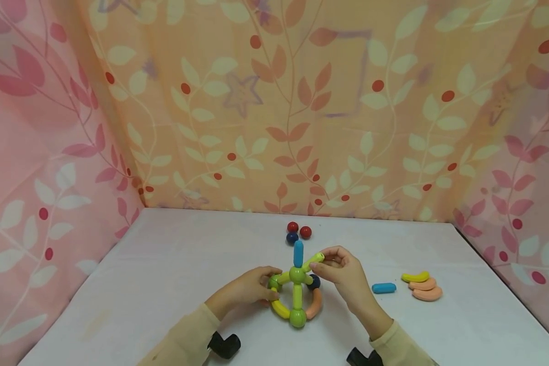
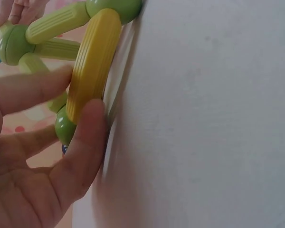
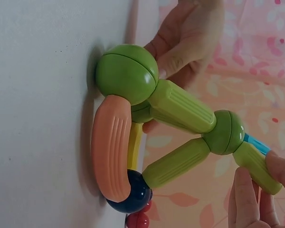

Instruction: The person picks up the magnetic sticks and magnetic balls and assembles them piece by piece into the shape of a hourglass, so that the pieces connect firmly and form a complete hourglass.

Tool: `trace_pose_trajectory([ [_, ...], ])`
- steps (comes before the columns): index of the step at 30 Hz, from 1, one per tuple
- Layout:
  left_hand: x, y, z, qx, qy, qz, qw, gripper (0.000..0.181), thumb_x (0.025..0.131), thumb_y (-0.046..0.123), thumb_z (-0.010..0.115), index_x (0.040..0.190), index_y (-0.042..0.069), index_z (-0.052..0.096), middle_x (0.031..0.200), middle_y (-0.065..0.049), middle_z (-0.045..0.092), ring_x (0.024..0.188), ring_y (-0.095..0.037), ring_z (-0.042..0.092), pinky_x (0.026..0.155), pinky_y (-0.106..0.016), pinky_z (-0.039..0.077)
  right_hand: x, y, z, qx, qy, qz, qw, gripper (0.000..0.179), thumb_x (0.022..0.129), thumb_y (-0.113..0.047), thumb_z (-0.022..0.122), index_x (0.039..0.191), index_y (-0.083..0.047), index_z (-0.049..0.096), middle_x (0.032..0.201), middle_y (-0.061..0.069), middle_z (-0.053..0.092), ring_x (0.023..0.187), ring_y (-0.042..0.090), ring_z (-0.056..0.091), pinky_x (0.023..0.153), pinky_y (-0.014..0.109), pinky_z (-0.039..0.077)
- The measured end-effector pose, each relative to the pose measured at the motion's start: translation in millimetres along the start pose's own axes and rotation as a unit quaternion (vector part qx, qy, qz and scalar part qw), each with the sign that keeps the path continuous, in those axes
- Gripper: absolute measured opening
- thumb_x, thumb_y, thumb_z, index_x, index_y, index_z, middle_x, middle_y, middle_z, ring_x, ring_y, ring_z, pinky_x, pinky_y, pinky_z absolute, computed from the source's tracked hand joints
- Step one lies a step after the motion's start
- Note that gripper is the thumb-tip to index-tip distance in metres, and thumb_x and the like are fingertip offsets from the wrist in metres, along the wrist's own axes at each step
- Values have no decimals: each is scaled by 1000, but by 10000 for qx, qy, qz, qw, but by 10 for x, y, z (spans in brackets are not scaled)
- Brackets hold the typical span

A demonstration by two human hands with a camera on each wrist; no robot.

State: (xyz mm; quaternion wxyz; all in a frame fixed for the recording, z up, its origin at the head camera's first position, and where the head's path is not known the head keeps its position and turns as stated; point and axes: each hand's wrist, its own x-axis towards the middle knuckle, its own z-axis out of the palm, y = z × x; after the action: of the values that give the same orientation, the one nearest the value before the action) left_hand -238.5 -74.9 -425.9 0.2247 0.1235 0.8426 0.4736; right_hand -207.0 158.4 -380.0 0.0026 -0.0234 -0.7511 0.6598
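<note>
A toy frame of balls and rods stands on the table. Its top green ball (image 1: pixel 297 274) carries an upright blue rod (image 1: pixel 298 253) and several yellow-green rods. Curved yellow (image 2: pixel 94 66) and orange (image 3: pixel 112 149) rods run along the base, meeting at the front green ball (image 1: pixel 297 318); a navy ball (image 3: pixel 131 194) sits at the orange rod's other end. My left hand (image 1: pixel 250 285) holds the base's left side, thumb and finger pinching the curved yellow rod. My right hand (image 1: pixel 345 274) pinches a slanting yellow-green rod (image 3: pixel 257 167), whose lower end meets the top ball.
Behind the frame lie two red balls (image 1: pixel 305 232) and a dark blue ball (image 1: pixel 292 239). To the right are a loose blue rod (image 1: pixel 384 288), a curved yellow rod (image 1: pixel 415 277) and two curved orange rods (image 1: pixel 427 294). Patterned cloth (image 1: pixel 274 152) walls the table's back and sides.
</note>
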Motion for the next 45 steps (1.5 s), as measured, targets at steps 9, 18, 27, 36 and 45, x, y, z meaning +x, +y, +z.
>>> trace_pose_trajectory([
  [9, -56, 15, 51, -152, -233, 269, 9993, 74, 76, 7, 85, 140, 2, 49, 111, -12, 58, 73, -17, 60, 64, -27, 54, 20, -10, -46, -141, -64, -152, 9998, 37, 86, -13, 77, 117, -2, 60, 106, 9, 70, 93, 13, 69, 85, 24, 59],
  [18, -110, 113, 270, 124, 442, 150, 9988, 78, 74, 15, 87, 140, -1, 48, 113, -19, 47, 63, -19, 57, 56, -27, 50, 56, -34, -109, -116, -143, -246, 9995, 39, 87, -11, 76, 120, -1, 59, 109, 8, 69, 94, 9, 68, 86, 23, 59],
  [27, -83, 159, 355, 345, 725, -76, 9967, 78, 75, 26, 88, 137, 0, 48, 107, -16, 47, 75, -23, 55, 64, -31, 51, 156, -37, -118, -252, -111, -214, 9994, 43, 88, -19, 76, 125, -4, 61, 114, 11, 69, 100, 14, 67, 88, 26, 59],
  [36, -68, 204, 378, 551, 707, -162, 9958, 78, 73, 28, 89, 132, -1, 48, 107, -14, 49, 87, -25, 52, 78, -41, 52, 142, -16, -133, -424, -245, -282, 9984, 51, 88, -20, 76, 132, -4, 57, 121, 14, 66, 104, 14, 65, 90, 24, 58],
  [45, 154, 247, -163, 260, 1303, 207, 9909, 52, 83, 14, 79, 130, 5, 59, 125, -16, 64, 95, -23, 67, 81, -37, 59, 92, 137, -128, -941, -535, -32, 9941, 53, 82, -24, 81, 130, -8, 62, 124, 8, 69, 123, 26, 60, 112, 53, 42],
])
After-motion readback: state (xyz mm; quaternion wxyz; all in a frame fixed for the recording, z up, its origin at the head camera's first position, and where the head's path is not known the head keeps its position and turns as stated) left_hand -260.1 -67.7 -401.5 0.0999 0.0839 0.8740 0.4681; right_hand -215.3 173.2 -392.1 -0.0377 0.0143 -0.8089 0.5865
